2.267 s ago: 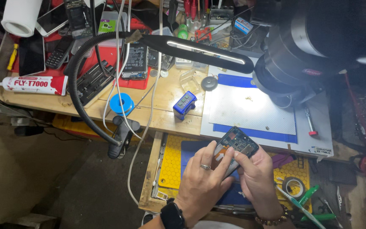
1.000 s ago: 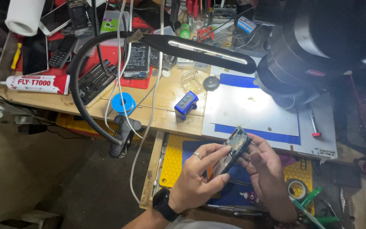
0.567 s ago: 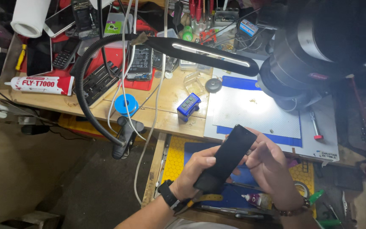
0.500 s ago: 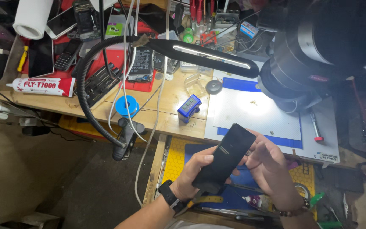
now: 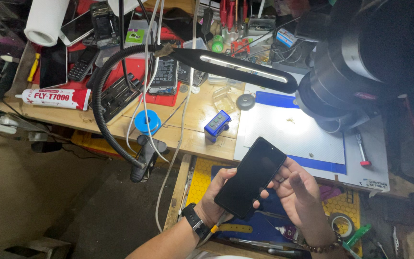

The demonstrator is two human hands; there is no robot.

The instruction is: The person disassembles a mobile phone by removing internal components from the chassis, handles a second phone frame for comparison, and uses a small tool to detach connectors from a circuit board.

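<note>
Wooden surface (image 5: 195, 112) above the left hand (image 5: 216, 194); on it a white mat (image 5: 288, 136), blue box (image 5: 216, 124), blue solder spool (image 5: 148, 121), glue tube (image 5: 53, 98).

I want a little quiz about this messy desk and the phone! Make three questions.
1. True or false: the black phone shows a dark, blank screen.
2. Which hand grips the phone from below: A) left hand B) right hand?
3. Fill in: the small blue box sits on the wooden ____.

Key:
1. True.
2. A; the right hand only touches the phone's edge with its fingertips.
3. Bench, left of the white mat.
</note>
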